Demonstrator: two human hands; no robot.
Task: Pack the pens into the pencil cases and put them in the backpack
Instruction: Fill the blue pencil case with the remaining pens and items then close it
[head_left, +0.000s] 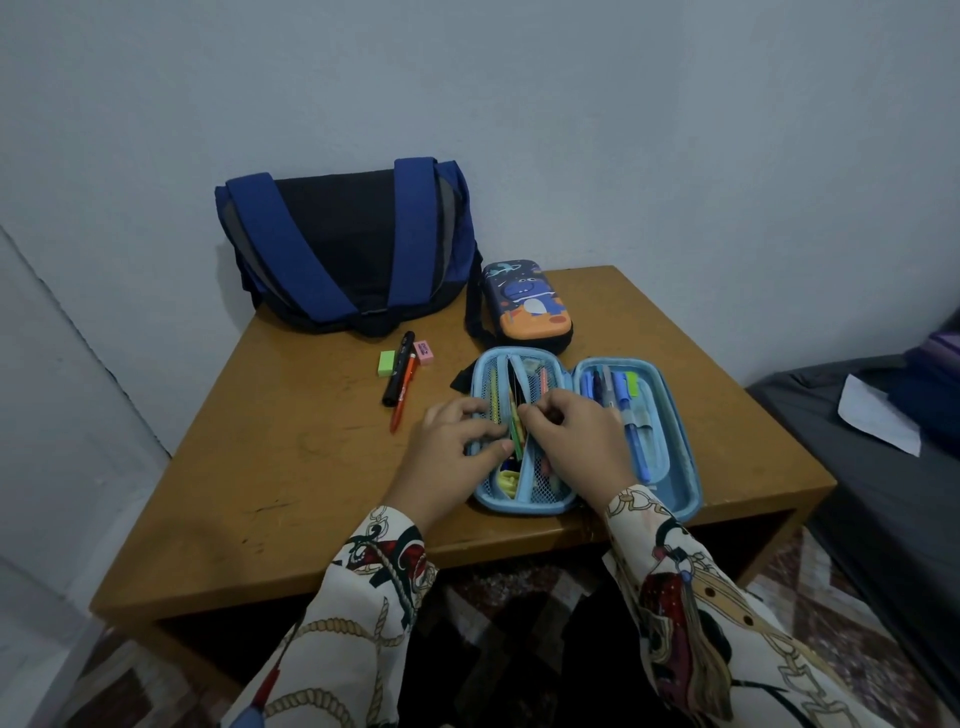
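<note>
Tucking pens into the open blue case (670, 415), left hand (457, 441) and right hand (576, 441) pinch its mesh pocket; two pens (400, 379) wait near the closed backpack (343, 244).

No readable text, brand, number or sign anywhere. Small pink rectangular eraser (424, 352), at 11 o'clock from open light-blue pencil case (670, 410) on brown wooden counter (291, 467), bears dark printed label, too small to read. Orange pen (403, 394) beside it carries dark marking on barrel, blurred, illegible. Closed dark-blue hard-shell pencil case (525, 306) at 12 o'clock shows cartoon dinosaur and planets only, no lettering.
</note>
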